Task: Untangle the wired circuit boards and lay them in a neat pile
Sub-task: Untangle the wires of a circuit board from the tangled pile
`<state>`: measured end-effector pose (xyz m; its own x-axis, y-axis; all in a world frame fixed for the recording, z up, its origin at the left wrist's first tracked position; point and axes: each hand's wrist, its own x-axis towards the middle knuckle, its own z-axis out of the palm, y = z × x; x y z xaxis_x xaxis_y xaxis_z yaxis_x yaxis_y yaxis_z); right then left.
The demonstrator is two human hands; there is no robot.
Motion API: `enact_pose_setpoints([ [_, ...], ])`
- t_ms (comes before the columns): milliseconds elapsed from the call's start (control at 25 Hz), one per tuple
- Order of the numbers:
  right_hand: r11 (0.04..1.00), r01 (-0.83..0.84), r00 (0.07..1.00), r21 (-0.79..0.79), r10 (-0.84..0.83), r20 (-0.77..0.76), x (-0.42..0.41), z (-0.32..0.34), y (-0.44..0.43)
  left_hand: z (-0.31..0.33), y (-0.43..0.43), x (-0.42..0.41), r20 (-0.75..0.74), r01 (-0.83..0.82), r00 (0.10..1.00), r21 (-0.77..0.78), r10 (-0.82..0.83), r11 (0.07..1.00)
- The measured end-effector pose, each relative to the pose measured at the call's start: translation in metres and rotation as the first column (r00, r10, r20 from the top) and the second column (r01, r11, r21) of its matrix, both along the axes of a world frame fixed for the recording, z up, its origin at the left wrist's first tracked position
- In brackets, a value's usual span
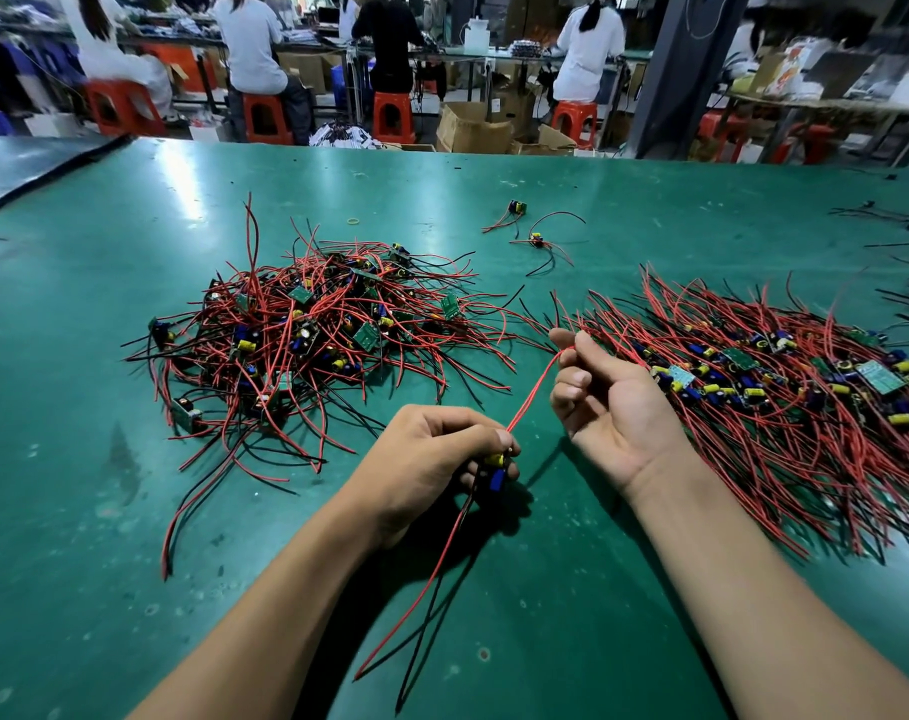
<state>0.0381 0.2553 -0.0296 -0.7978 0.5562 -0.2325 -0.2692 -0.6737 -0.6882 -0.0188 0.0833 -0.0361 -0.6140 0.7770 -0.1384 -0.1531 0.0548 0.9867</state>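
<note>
My left hand [436, 449] grips a small circuit board [496, 472] with yellow and blue parts, just above the green table. A red wire [538, 384] runs taut from it up to my right hand [605, 400], which pinches the wire's end between thumb and forefinger, palm up. Other red and black wires of that board hang down toward me. A tangled heap of wired boards [306, 335] lies to the left. On the right, the neat pile of boards [769, 376] lies in a row with wires combed out.
Two loose wired boards [532, 236] lie farther back on the green table [545, 589], with a rubber band [355, 220] near them. More black wires [889, 220] sit at the far right. People on orange stools work at benches beyond the table.
</note>
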Motion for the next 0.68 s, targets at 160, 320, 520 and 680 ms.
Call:
enact_pose_setpoints([
  [160,0.919,0.153,0.985,0.362,-0.173,0.021,-0.006,-0.011,-0.004,0.002,-0.001,-0.001,0.009,0.034,0.999,-0.005,-0.034,0.999],
  [320,0.626,0.190,0.932,0.757,-0.358,0.061,-0.005,-0.023,-0.002,0.002,-0.002,-0.002,0.027,0.023,0.999,0.002,-0.023,1.000],
  [520,0.077,0.144,0.795,0.987,-0.602,-0.069,0.001,-0.032,0.001,0.002,-0.003,-0.003,0.041,0.027,0.999,0.003,-0.027,1.000],
  [680,0.731,0.122,0.962,0.671,-0.252,0.100,-0.006,-0.024,0.000,0.001,-0.002,-0.004,0.089,-0.035,0.995,0.017,0.033,0.999],
])
